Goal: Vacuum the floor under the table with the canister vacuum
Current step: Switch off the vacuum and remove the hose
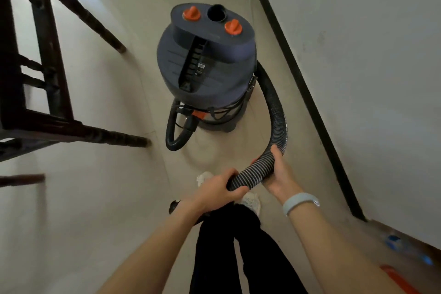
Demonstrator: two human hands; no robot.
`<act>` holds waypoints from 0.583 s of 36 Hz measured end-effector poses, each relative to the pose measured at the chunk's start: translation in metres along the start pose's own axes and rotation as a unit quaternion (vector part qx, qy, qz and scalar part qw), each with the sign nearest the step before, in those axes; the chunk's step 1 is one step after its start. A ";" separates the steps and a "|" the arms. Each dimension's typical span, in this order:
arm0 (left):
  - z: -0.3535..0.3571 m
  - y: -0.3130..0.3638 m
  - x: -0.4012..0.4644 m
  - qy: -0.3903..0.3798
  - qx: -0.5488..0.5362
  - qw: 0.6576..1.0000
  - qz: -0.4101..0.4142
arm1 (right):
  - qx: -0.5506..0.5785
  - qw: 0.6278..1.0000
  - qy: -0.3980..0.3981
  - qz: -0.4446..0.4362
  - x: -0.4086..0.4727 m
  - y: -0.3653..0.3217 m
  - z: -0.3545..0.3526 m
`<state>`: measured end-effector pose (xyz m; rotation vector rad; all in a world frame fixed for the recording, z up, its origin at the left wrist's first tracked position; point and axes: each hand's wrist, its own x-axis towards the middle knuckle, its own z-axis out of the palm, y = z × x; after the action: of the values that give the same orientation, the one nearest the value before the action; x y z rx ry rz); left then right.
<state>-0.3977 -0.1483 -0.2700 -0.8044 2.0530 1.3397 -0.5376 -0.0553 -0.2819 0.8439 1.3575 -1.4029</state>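
We've got both hands wrapped round the hose [257,174], left hand [216,192] and right hand [278,174], just near the canister vacuum [205,67], probably to steer it toward the table [43,93].

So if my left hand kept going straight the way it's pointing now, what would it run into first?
Probably the right hand: the left hand grips the ribbed hose pointing along it, and the other hand holds the hose just ahead. Depth is hard to judge.
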 end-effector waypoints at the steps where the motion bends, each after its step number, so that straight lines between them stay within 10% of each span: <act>1: -0.008 -0.008 -0.003 0.004 0.009 1.000 -0.008 | -0.036 0.999 0.003 0.004 0.002 0.003 0.006; 11: -0.120 -0.036 -0.001 0.013 0.151 0.988 0.023 | -0.174 0.984 0.029 0.027 0.022 -0.013 0.090; 21: -0.235 -0.035 0.055 -0.028 0.427 0.896 0.118 | -0.146 0.987 0.062 -0.020 0.053 -0.001 0.154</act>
<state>-0.4384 -0.3877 -0.2488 -0.1189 2.4116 0.4206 -0.5320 -0.2151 -0.3103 0.7197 1.6366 -1.1586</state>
